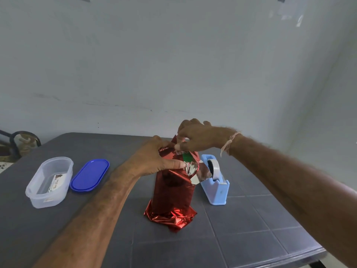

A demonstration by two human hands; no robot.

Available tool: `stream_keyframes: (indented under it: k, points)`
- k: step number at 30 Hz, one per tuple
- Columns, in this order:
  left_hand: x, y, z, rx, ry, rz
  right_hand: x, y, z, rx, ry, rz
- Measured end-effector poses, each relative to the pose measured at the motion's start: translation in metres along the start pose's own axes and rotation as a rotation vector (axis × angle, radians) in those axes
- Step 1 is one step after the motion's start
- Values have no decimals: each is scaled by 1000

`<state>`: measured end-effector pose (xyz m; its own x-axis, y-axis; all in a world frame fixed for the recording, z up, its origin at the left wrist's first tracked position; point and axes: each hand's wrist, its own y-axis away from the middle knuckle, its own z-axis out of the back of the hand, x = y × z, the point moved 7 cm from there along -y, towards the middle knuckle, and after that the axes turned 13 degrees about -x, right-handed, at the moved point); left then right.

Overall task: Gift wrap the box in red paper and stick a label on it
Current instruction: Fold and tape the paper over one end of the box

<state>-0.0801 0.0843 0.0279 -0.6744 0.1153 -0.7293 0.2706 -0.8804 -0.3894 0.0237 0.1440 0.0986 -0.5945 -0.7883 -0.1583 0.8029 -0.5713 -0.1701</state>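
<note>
A tall box stands upright mid-table, wrapped in shiny red paper (172, 192) whose lower end flares out crumpled on the table. At the top the paper is open, showing its silver inside and a green patch of the box (187, 157). My left hand (154, 159) grips the upper left of the package, thumb lying across the folded paper. My right hand (195, 138) is above the top and pinches a flap of the red paper between thumb and fingers. A label card (58, 180) lies inside the clear tub.
A light blue tape dispenser (214, 180) stands just right of the package. A clear plastic tub (49, 181) and its blue lid (89, 175) lie at the left. The dark tiled table (251, 229) ends at the right front edge. A wall stands behind.
</note>
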Motion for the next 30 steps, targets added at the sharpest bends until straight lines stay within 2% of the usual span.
stream_keyframes:
  k: [10, 22, 30]
  points:
    - [5, -2, -1, -9, -29, -21, -2, 1, -8, 37, -22, -30]
    - [1, -2, 0, -20, -50, -38, 6, 3, -4, -37, 156, -17]
    - [5, -5, -2, -6, -86, -36, 7, -1, -4, 6, 240, -13]
